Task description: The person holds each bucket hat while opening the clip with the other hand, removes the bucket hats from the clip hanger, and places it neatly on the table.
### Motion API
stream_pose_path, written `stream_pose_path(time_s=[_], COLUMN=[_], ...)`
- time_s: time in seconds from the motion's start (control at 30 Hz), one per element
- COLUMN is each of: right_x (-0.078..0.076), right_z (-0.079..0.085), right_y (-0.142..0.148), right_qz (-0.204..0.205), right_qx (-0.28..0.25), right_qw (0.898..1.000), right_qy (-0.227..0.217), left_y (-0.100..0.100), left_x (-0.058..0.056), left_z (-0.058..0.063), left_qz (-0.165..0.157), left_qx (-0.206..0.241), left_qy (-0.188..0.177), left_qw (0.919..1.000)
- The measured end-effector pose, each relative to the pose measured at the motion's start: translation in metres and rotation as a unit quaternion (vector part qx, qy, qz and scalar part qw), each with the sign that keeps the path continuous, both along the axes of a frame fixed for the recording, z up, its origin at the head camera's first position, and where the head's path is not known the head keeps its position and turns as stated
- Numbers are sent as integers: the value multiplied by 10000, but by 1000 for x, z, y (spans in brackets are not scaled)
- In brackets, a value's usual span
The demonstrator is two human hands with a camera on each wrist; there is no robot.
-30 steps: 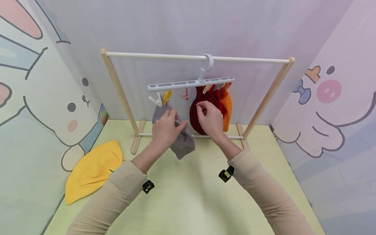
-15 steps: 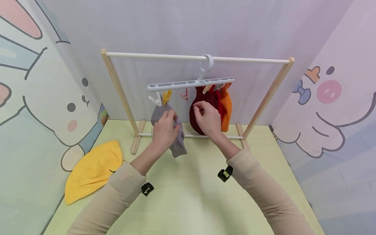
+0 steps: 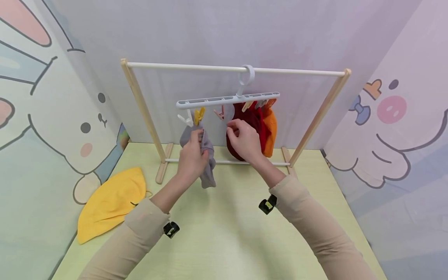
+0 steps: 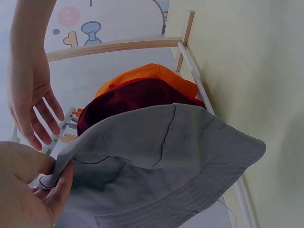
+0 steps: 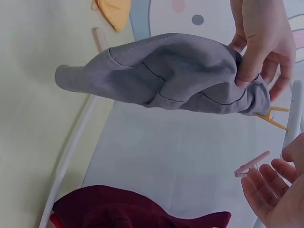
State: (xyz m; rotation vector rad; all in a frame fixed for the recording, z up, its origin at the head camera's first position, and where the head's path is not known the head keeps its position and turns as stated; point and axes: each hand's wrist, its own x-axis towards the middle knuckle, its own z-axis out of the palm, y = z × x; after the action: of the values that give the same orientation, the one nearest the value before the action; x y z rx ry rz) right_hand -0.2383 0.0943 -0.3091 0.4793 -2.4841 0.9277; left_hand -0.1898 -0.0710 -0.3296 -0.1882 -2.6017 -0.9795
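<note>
Cartoon-print walls (image 3: pixel 70 128) around a pale worktop (image 3: pixel 224 241), with a rack (image 3: pixel 189 67) on it and a hanger (image 3: pixel 229 100) on its bar. Maroon hat (image 4: pixel 128 102) and orange hat (image 3: pixel 270 134) hang at the right end; a yellow hat (image 3: pixel 112 200) lies off left. Gray hat (image 3: pixel 209 171) is pinched in the left hand (image 3: pixel 191 159), seemingly caught in the yellow clip (image 3: pixel 199 115) too; its loose end just swung left, so I'd guess it's being settled there. The right hand (image 3: pixel 245 142) is empty, fingers loose, just beside the pink clip (image 3: pixel 219 112).
</note>
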Motion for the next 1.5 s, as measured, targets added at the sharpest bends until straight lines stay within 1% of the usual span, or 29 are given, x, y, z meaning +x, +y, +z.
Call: stream_pose_path(time_s=[0.13, 0.3, 0.5, 0.8, 0.9, 1.1, 1.3, 1.5], right_x=[-1, -2, -4, -8, -9, -10, -10, -9], right_z=[4, 10, 15, 18, 18, 20, 20, 19], right_y=[-2, -7, -12, -17, -19, -27, -34, -40], right_qz=[121, 246, 416, 646, 649, 556, 440, 445], right_qx=[127, 199, 209, 153, 146, 178, 244, 215], right_qw=[9998, 9995, 9988, 9974, 9972, 9969, 9961, 9961], right_qy=[30, -3, -150, -278, -338, -533, -724, -733], left_y=[-3, -7, -10, -16, -20, -25, -28, -31], left_x=[0, 0, 2, 6, 7, 6, 3, 1], left_z=[-1, -2, -3, -3, -3, -2, -2, -2], left_qz=[14, -59, -157, -640, -811, -1064, -1252, -1385], left_qx=[200, 157, 199, 121, 118, 68, 123, 110], left_qy=[25, 93, -11, -188, -257, -258, -223, -238], left_qw=[9998, 9998, 9997, 9977, 9963, 9940, 9918, 9900])
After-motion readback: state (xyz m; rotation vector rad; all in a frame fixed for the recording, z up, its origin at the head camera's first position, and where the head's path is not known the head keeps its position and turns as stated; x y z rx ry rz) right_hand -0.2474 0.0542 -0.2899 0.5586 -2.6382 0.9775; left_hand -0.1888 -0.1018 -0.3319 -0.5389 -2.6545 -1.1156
